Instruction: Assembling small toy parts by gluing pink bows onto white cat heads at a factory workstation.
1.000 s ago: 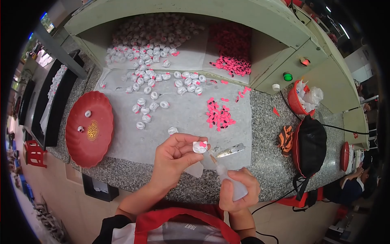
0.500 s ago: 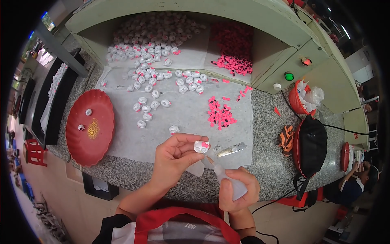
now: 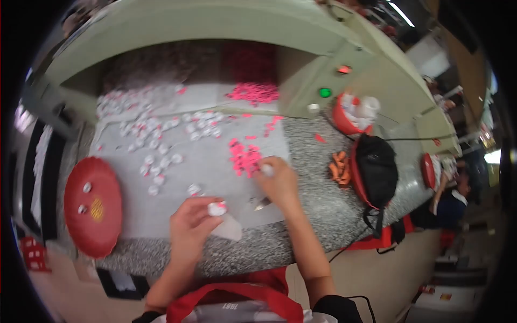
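Observation:
My left hand (image 3: pixel 188 226) pinches a small white cat-like head with a pink bow (image 3: pixel 217 209) over the near part of the pale sheet (image 3: pixel 204 183). My right hand (image 3: pixel 279 183) is at the right edge of a heap of pink bow-shaped pieces (image 3: pixel 244 157), its fingers curled. A translucent white squeeze bottle (image 3: pixel 267 170) shows partly in that hand; motion blurs it, and the fingertips are hard to make out. Beneath the right hand lies a flat metal blade (image 3: pixel 262 203). Another white head (image 3: pixel 194 189) rests just beyond my left hand.
Several white heads (image 3: pixel 156 161) spread toward the shelf bay, with a pink heap (image 3: pixel 256 94) at its right. A red scalloped tray (image 3: pixel 110 231) with two heads stands left. On the right are a red basket (image 3: pixel 344 121), orange-black cloth (image 3: pixel 340 169) and black bag (image 3: pixel 379 172).
My right hand has moved the bottle away from the head and forward to the pink pieces. My left hand still holds the head. The whole view has shifted and tilted.

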Demonstrator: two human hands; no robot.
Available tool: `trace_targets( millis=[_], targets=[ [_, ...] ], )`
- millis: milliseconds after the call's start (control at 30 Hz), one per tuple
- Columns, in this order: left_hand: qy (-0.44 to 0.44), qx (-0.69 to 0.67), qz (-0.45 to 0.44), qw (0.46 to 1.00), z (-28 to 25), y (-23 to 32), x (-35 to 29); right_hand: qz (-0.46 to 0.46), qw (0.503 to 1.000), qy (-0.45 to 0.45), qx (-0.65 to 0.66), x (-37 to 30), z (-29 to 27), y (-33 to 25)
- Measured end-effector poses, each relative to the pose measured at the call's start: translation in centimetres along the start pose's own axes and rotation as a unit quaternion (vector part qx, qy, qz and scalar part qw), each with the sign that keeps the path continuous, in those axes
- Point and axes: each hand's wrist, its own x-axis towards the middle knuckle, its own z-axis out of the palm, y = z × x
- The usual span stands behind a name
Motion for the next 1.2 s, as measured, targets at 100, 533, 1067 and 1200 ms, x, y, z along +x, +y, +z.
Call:
trace_targets(
  millis=[100,533,1067,1200],
  targets=[
    [0.036,0.036,0.029,0.998,-1.4,-0.2,-0.6,-0.058,0.996,-0.057,-0.026,-0.2,3.4,-0.4],
    [0.063,0.022,0.002,0.998,-0.5,-2.1,0.1,-0.016,0.989,-0.034,0.145,-2.8,0.7,-0.5],
    [0.014,0.027,0.055,0.998,0.0,-0.8,-0.3,0.167,0.870,-0.188,0.425,-4.8,-4.2,-7.4],
    [-0.010,0.040,0.112,0.993,-0.4,-0.6,-0.3,0.114,0.883,-0.215,0.402,-5.0,-3.1,-8.7]
  ],
)
